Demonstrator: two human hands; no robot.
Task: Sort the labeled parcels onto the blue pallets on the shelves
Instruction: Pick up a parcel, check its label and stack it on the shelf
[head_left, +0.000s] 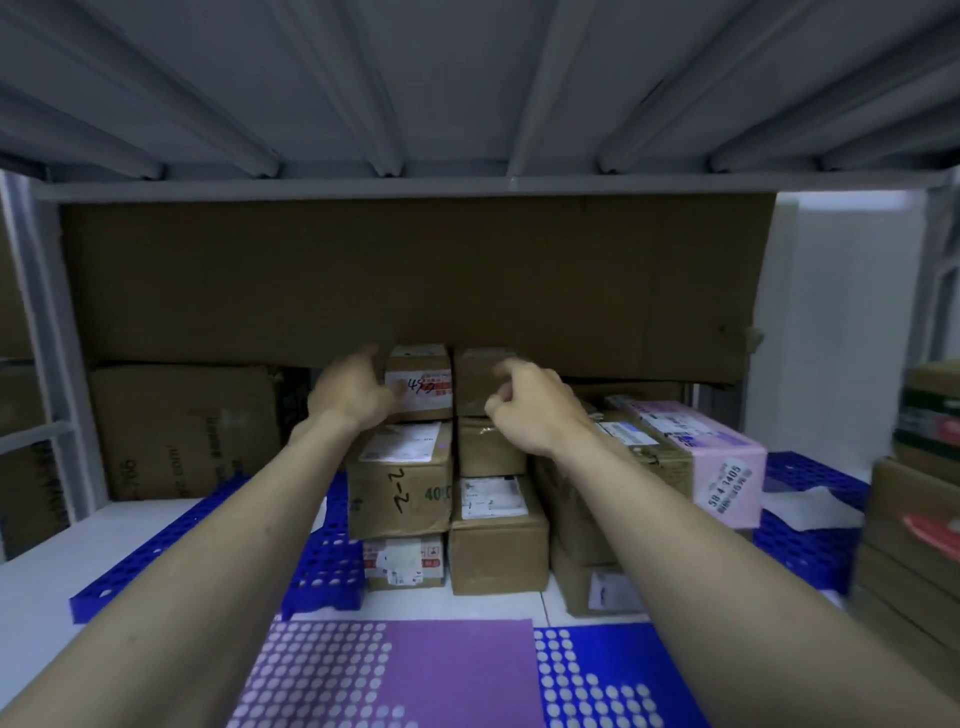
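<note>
Parcels (400, 483) sit stacked on our blue pallet (322, 566); our left hand (353, 392) grips the top box (421, 384) at 12 o'clock, right hand (535, 402) curled, holding nothing.

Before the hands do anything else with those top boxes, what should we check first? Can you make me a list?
1. Left hand touching the top left box: ok, though its grip is unclear.
2. Right hand holding the top right box: cannot tell, fingers curled near it.
3. Stacks under them straight: not ok, the box marked 2-2 sits tilted.
4. Room above: not ok, the big cardboard sheet hangs right over them.
5. Blue pallet beneath: ok.
</note>
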